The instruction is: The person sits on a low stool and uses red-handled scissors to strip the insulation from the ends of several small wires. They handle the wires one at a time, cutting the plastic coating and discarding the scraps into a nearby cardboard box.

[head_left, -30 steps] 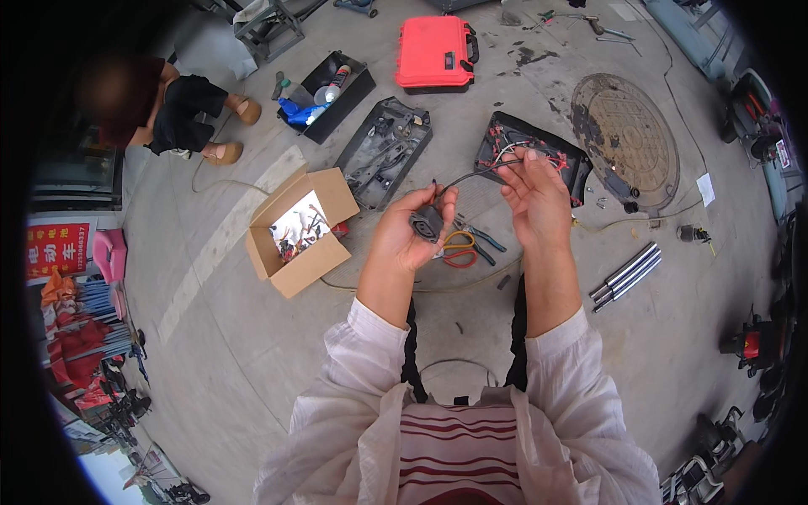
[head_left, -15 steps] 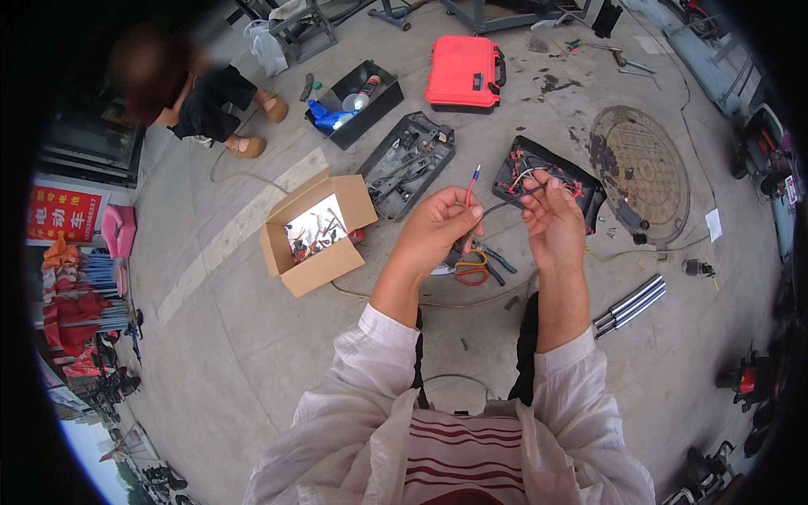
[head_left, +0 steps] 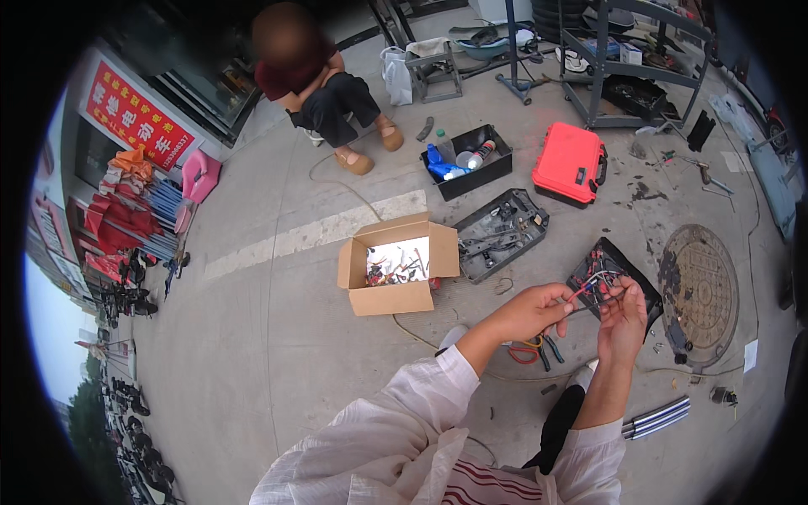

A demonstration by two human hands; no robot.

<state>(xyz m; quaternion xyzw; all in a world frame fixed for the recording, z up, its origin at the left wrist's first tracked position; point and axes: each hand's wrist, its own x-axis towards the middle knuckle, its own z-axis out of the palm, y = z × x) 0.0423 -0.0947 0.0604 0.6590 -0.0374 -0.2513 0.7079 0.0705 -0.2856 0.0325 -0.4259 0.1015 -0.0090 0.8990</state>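
My left hand (head_left: 539,311) is closed round a thin red wire (head_left: 579,294), whose tip points toward my right hand. Thumb and fingertips of my right hand (head_left: 621,318) pinch a thin cable, its pale end (head_left: 603,273) curving up over the tray. The two hands are close together, just in front of a black tray (head_left: 643,284) holding red-ended leads. On the ground beneath the left hand lie red-and-yellow-handled scissors (head_left: 523,354) and dark-handled pliers (head_left: 552,349). Exactly where the two wires meet is too small to make out.
An open cardboard box (head_left: 391,300) of small wire pieces stands left. Beyond are a grey parts tray (head_left: 497,268), a black bin (head_left: 471,182) with bottles and a red case (head_left: 566,164). Right lie a manhole cover (head_left: 705,290) and metal tubes (head_left: 660,418). A person (head_left: 328,105) squats far left.
The view has swung left, so the scene sits further right. My hands have come closer together, and the red wire's tip has tilted from upright toward my right hand.
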